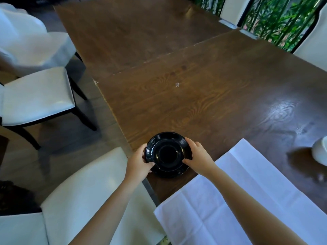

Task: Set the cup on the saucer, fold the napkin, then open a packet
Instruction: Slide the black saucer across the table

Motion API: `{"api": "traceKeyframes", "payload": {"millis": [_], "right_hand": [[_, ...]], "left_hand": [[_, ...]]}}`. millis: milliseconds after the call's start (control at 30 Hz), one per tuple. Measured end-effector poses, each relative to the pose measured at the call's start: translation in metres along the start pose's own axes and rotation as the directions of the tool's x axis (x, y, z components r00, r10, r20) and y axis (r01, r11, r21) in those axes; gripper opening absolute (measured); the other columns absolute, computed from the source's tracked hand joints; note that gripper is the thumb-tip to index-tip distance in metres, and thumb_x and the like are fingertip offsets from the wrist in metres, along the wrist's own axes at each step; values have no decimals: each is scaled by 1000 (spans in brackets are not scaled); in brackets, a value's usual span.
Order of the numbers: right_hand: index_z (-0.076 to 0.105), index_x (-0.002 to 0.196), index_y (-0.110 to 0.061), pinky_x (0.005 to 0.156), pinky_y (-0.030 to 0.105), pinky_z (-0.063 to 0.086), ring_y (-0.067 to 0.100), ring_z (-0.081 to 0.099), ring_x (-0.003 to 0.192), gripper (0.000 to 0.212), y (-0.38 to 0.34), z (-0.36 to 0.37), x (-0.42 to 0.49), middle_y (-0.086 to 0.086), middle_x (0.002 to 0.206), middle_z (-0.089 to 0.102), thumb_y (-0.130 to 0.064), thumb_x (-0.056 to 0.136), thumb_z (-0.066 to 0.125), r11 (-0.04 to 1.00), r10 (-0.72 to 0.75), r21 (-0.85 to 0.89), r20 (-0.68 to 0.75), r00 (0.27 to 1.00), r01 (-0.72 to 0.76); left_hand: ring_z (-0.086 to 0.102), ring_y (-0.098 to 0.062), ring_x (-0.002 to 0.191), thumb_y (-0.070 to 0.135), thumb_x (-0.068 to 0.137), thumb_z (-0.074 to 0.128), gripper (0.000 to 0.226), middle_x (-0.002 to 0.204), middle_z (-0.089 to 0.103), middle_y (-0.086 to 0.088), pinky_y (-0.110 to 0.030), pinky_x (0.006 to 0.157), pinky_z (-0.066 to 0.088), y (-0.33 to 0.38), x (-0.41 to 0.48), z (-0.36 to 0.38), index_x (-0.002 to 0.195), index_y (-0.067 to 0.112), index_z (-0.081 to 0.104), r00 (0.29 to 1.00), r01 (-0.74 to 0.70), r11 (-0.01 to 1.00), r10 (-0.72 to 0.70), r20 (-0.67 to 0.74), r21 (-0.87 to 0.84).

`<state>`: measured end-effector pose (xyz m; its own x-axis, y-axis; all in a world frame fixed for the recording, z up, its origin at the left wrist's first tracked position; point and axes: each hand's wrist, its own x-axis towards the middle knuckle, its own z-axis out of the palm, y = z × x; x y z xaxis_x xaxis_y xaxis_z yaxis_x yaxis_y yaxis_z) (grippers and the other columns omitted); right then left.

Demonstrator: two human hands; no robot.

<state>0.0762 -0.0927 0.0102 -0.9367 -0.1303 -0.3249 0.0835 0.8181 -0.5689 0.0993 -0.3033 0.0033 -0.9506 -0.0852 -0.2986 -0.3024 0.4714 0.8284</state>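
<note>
The dark wooden table (203, 96) fills most of the view and is made of two tops pushed together, with a seam running across it. All places below are given from this table.

On its near right part lies the white napkin (238, 197), spread out flat with fold creases showing; its near edge hangs at the table's front edge, and the right forearm crosses above it.

Beside the table's left edge stand white padded chairs: one chair (85, 197) close to the near corner, and a second chair (37, 94) farther along the same side.

At the table's far right edge, partly cut by the frame, there is a white rounded vessel (320, 151); I cannot tell if this is the cup.

Near the table's left front corner sits the black glossy saucer (168, 154). It looks like more than one saucer stacked together, but I cannot tell this for sure.

The left hand (139, 161) grips the saucer's left rim, fingers curled around it. The right hand (198, 156) grips the right rim in the same way, thumb on the near side.

No packet can be made out.
</note>
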Motion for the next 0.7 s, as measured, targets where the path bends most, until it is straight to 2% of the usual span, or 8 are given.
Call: {"api": "traceKeyframes", "payload": {"millis": [133, 267, 333, 400, 433, 500, 567, 700], "right_hand": [[21, 145, -24, 94, 32, 47, 24, 53, 116, 77, 2, 0, 2, 9, 136, 42, -19, 83, 67, 999, 23, 23, -7, 1000, -23], [20, 144, -27, 88, 29, 48, 24, 55, 111, 75, 3, -2, 1, 9, 137, 38, -23, 85, 65, 998, 52, 47, 19, 998, -53], [20, 145, -26, 84, 26, 46, 24, 56, 107, 74, 6, -9, -1, 10, 138, 37, -27, 85, 65, 994, 86, 69, 41, 995, -89], [22, 144, -23, 84, 25, 45, 24, 55, 109, 73, 12, -21, -5, 10, 137, 40, -29, 85, 65, 988, 131, 70, 77, 988, -137], [25, 144, -21, 87, 26, 44, 23, 54, 112, 72, 16, -28, -8, 10, 136, 44, -29, 84, 65, 987, 149, 50, 102, 984, -154], [31, 142, -19, 93, 28, 43, 23, 53, 115, 68, 24, -47, -18, 8, 134, 50, -29, 84, 66, 981, 188, 10, 170, 967, -193], [36, 140, -20, 96, 28, 42, 20, 53, 117, 66, 31, -67, -32, 4, 133, 52, -32, 83, 67, 972, 232, -8, 220, 947, -236], [43, 137, -19, 102, 28, 38, 19, 51, 123, 58, 47, -110, -68, 2, 137, 52, -32, 84, 66, 947, 320, -77, 242, 916, -311]], "left_hand": [[64, -17, 82, -1, 79, 66, 54, 97, 60, 3, -24, 53, 58, 3, 2, 2, 125, 22, 50, 998, -58, 996, 58, 6, 63], [65, -18, 82, 11, 84, 62, 38, 86, 60, 11, -42, 72, 58, 10, 8, -5, 119, 22, 50, 994, -75, 976, 57, 95, 204], [63, -22, 98, 23, 88, 59, 46, 103, 63, 6, -42, 86, 54, 15, 16, -15, 131, 19, 43, 988, -37, 935, -20, 156, 353], [52, -25, 119, 34, 89, 55, 56, 133, 52, -6, -39, 94, 48, 24, 27, -27, 140, 19, 35, 982, -41, 833, -68, 177, 551], [50, -24, 121, 37, 90, 54, 56, 139, 47, -7, -38, 94, 46, 31, 32, -32, 140, 19, 35, 981, -61, 794, -64, 184, 605], [56, -19, 109, 39, 90, 53, 54, 140, 45, -5, -35, 88, 47, 53, 41, -36, 139, 21, 38, 971, -128, 766, -32, 236, 630], [61, -15, 95, 40, 89, 54, 53, 135, 49, -2, -33, 83, 48, 75, 48, -34, 138, 24, 39, 933, -230, 763, -4, 360, 604], [56, -17, 113, 41, 88, 57, 58, 136, 52, 1, -30, 90, 45, 125, 49, -3, 140, 27, 36, 755, -493, 657, -4, 656, 571]]}}
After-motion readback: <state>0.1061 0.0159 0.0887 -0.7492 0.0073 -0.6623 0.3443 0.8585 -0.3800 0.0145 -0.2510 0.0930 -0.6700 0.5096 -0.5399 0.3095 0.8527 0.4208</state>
